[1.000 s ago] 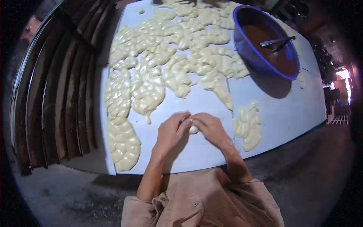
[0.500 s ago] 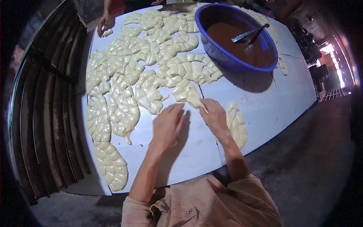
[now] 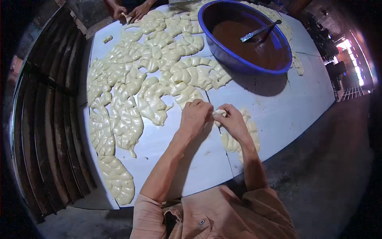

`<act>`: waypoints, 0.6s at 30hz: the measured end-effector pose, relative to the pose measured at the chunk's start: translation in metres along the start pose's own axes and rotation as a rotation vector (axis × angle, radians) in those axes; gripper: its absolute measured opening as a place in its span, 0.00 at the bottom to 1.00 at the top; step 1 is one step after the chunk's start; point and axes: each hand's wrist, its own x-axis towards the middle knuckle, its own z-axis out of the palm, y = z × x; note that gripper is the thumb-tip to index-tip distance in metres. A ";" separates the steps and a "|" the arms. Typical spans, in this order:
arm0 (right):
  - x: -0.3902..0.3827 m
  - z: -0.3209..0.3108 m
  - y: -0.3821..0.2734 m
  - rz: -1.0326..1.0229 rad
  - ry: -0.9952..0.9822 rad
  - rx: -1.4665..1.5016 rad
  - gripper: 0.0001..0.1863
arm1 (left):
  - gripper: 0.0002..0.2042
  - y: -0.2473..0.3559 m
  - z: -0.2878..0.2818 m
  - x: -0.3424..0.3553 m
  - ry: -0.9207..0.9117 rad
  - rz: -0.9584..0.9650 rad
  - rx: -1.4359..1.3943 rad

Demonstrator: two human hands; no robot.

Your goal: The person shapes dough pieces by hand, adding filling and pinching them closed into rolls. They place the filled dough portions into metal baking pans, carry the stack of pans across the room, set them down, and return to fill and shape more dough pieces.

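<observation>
Pale, glossy dough (image 3: 127,119) lies in lobed sheets over the white table (image 3: 298,111). My right hand (image 3: 232,123) pinches a small dough piece (image 3: 219,113) between thumb and fingers, near the table's middle. My left hand (image 3: 195,113) is curled just left of it, back up, its fingertips close to that piece; what is under them is hidden. A separate patch of dough (image 3: 230,145) lies beneath and beside my right wrist.
A blue basin (image 3: 242,63) of brown liquid with a metal utensil (image 3: 254,32) stands at the back right. Another person's hands (image 3: 137,12) work dough at the far edge. Dark slatted racks (image 3: 51,139) stand left of the table. A bright opening is at right.
Both hands have drawn together again after parting, now farther up the dough-strewn table; my right hand now grips a torn piece. The other person's hands have appeared and moved rightward.
</observation>
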 end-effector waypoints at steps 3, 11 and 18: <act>-0.010 -0.016 -0.006 0.061 -0.125 0.393 0.12 | 0.09 -0.002 0.005 -0.005 0.101 0.148 0.109; -0.066 -0.071 -0.039 -0.149 0.147 1.038 0.19 | 0.29 0.027 -0.008 -0.013 0.050 -0.067 0.110; -0.074 -0.022 -0.015 -0.027 0.004 0.989 0.18 | 0.26 0.092 -0.057 -0.038 -0.020 -0.125 -0.435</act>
